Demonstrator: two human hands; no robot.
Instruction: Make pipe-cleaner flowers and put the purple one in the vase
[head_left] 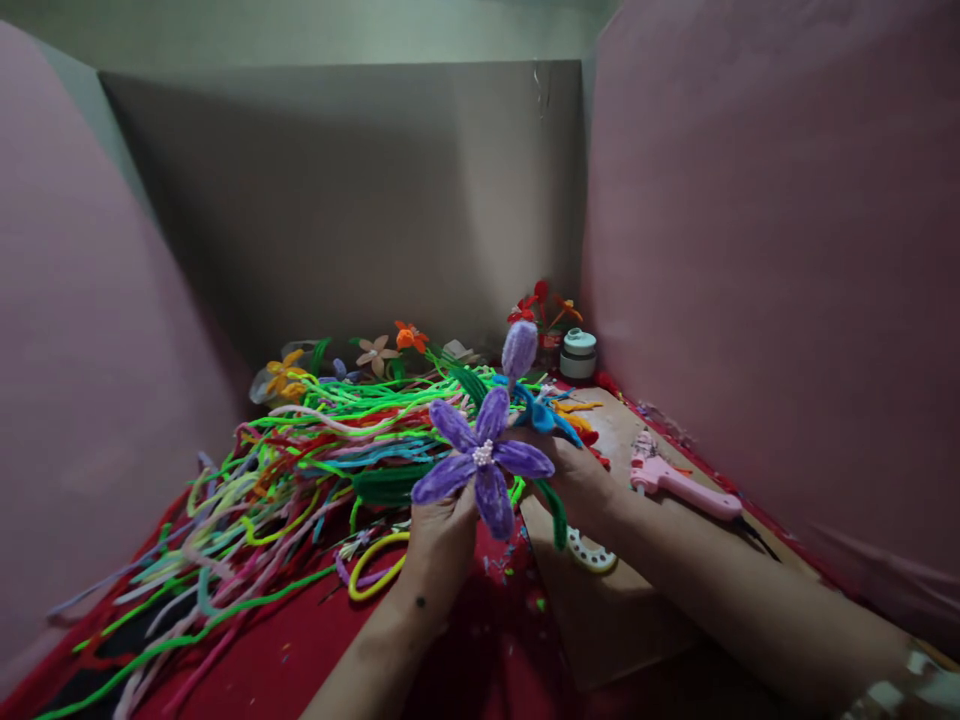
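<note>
A purple fuzzy flower [484, 455] with five petals and a white beaded centre faces the camera, in front of both hands. A lilac bud [519, 352] stands upright just above it, and dark green leaves [394, 485] stick out to the left. My left hand [442, 530] is closed around the lower part of the flower, its fingertips hidden behind the petals. Behind the flower on the right, my right hand [574, 480] is bent in towards the same stem; its fingers are mostly hidden. A green leaf [555, 512] hangs below it.
Many coloured pipe cleaners [300, 480] cover the left and back of the red cloth [292, 650]. A pink glue gun [686, 485] lies on brown cardboard [637, 620] at right. Behind are a lidded jar [577, 353] and red flowers [523, 308]. Pink sheets flank both sides.
</note>
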